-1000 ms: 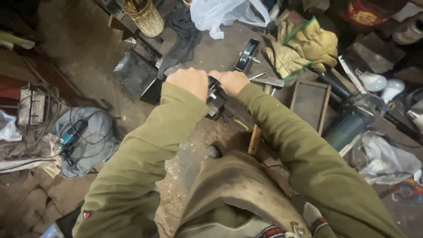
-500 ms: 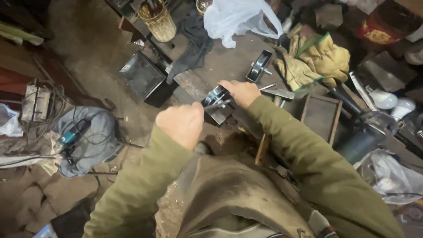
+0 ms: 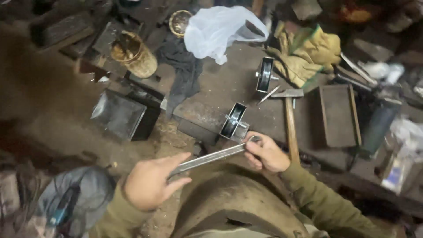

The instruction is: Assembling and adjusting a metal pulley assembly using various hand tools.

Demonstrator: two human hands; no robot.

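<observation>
Steel, flat and grey: we hold a long metal strip (image 3: pixel 207 158) across the lower middle of the frame, running from lower left up to the right. Our left hand (image 3: pixel 152 183) grips its near end, fingers curled round the strip. Our right hand (image 3: pixel 264 154) is closed on the far end, thumb and forefinger pinched just where the strip meets a small pulley wheel (image 3: pixel 233 121) standing on edge on the work surface.

Strip and wheel appear to touch at that point; we cannot tell whether they are joined or merely brought together.

Second wheel (image 3: pixel 264 74) of the same kind stands further up, centre right, well apart from the hands. Hammer (image 3: pixel 289 119) lies just right of our right hand, head pointing up-frame, untouched. Yellow-green gloves (image 3: pixel 308 55) lie upper right, white plastic bag (image 3: pixel 220 28) top centre, a woven basket (image 3: pixel 134 55) upper left, a dark metal box (image 3: pixel 121 114) left of centre.

Progress, as we judge it: strip is picked up and lined up at the first wheel. Any fixing seems not yet done, and the second wheel sits unused.
</observation>
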